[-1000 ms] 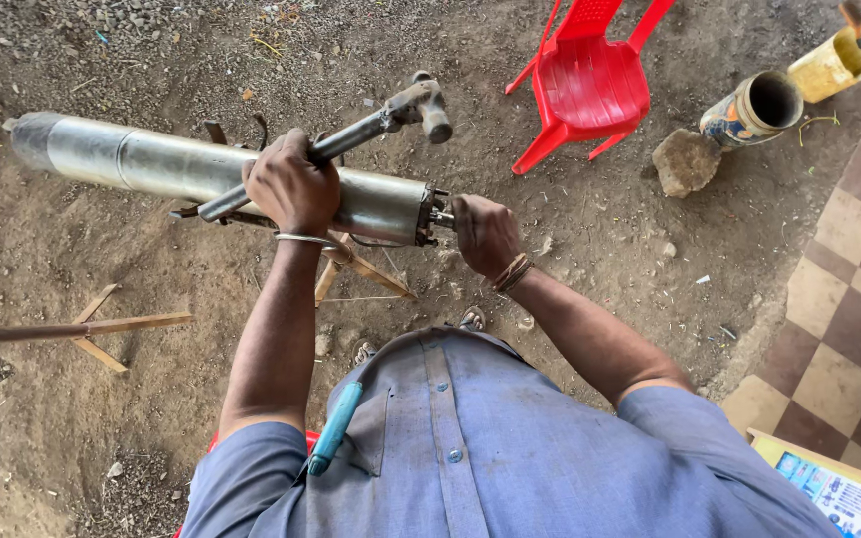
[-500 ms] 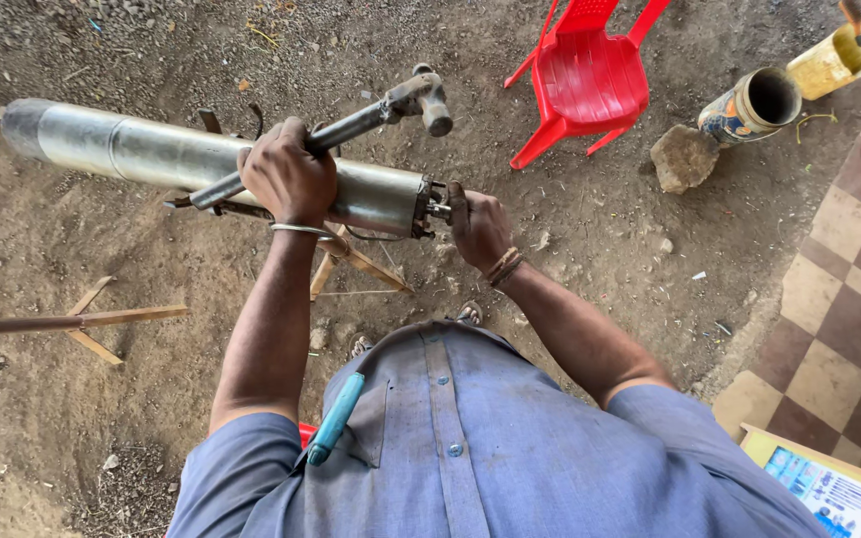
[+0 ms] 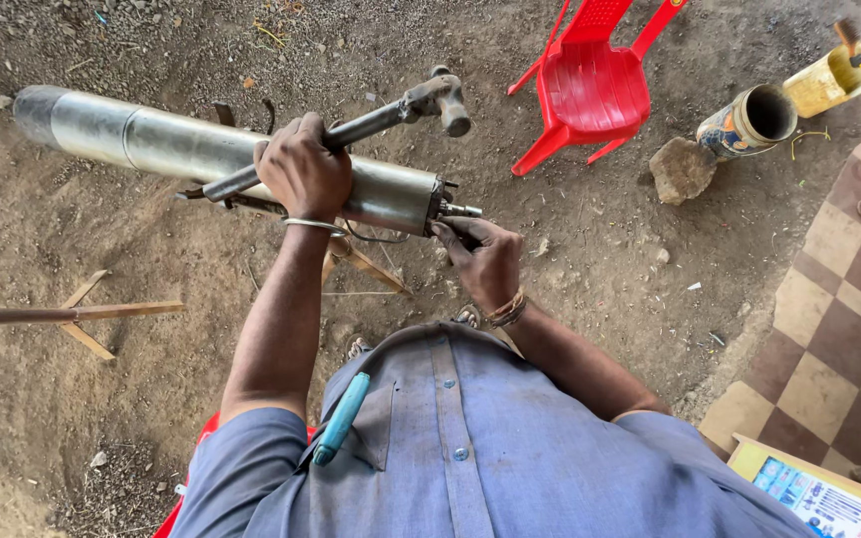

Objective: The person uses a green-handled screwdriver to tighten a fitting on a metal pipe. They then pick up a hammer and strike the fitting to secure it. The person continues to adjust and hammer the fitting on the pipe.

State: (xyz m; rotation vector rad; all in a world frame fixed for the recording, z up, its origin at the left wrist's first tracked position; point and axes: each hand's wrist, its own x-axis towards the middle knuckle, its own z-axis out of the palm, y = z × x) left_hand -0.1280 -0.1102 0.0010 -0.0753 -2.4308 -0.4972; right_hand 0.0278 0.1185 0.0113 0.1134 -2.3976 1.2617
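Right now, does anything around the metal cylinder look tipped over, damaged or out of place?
Yes: a painted can lies on its side beside a rock, its open mouth facing the camera. The left hand grips a long wrench over the metal cylinder; the right hand is at its end fitting. Nothing looks spilled.

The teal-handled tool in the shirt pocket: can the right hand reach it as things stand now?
Probably yes. The right hand is at the shaft end of the metal cylinder, with fingers there, so it must let go first. The teal-handled tool sticks out of the pocket, and nothing covers it.
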